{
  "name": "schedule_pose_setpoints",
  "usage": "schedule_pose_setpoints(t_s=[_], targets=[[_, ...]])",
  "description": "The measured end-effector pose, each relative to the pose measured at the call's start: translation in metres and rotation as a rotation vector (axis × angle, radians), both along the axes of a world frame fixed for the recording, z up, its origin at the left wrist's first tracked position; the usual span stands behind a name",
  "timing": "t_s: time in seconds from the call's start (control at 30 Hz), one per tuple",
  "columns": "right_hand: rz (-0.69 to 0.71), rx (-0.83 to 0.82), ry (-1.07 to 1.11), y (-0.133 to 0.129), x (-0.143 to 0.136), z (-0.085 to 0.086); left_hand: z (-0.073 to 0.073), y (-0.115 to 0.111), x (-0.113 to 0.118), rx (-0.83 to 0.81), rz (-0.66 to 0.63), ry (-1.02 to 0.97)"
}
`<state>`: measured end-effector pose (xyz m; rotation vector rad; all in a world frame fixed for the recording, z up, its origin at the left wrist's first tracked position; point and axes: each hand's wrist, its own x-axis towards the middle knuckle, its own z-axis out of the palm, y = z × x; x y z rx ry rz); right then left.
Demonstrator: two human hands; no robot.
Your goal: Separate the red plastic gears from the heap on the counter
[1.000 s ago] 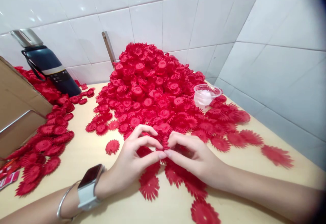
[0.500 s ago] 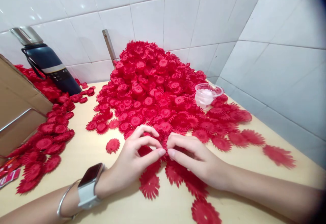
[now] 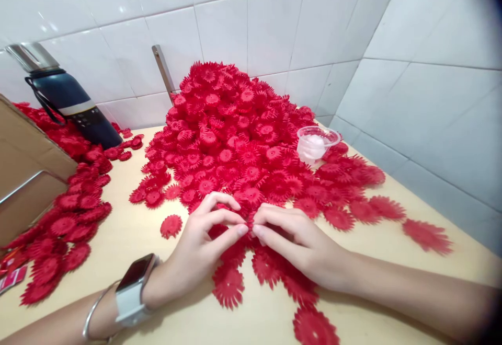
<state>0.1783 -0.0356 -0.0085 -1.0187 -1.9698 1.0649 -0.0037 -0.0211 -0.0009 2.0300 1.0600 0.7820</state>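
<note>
A large heap of red fringed flower-shaped pieces (image 3: 231, 130) rises in the middle of the table. At its front edge my left hand (image 3: 209, 235) pinches with thumb and forefinger. My right hand (image 3: 298, 240) does the same just to the right, its fingertips a small gap from the left ones. A bit of red piece (image 3: 250, 221) shows between the two sets of fingertips, and both hands seem to grip it. Its full shape is hidden against the heap. Loose red pieces (image 3: 228, 285) lie below the hands.
A clear plastic cup (image 3: 316, 144) sits at the heap's right side. At the left stand a dark blue flask (image 3: 84, 104), a cardboard box (image 3: 27, 177) and a second pile of red pieces (image 3: 65, 225). White tiled walls (image 3: 219, 31) enclose the back and right.
The whole view has shifted slightly, so things appear a little further left. My fingertips have moved slightly apart, with more red showing between them.
</note>
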Motion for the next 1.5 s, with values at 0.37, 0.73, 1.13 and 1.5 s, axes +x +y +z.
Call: schedule_pose_setpoints(t_s=[0.37,0.73,1.13,1.5], targets=[[-0.092,-0.06,0.109,-0.0003,0.0016,0.0002,-0.0011,0.0007,0.0007,-0.022,0.002,0.005],[-0.045,-0.057,0.092,-0.0007,0.002,-0.0009,0.0019,0.0006,0.0013,-0.072,0.022,-0.022],[-0.066,-0.034,0.073,-0.001,0.0023,-0.0009,0.0017,0.0023,0.0001,-0.11,0.039,-0.097],[-0.056,0.007,-0.029,0.0003,0.0015,-0.0014,0.0044,-0.0001,-0.0002,-0.104,-0.012,-0.03]])
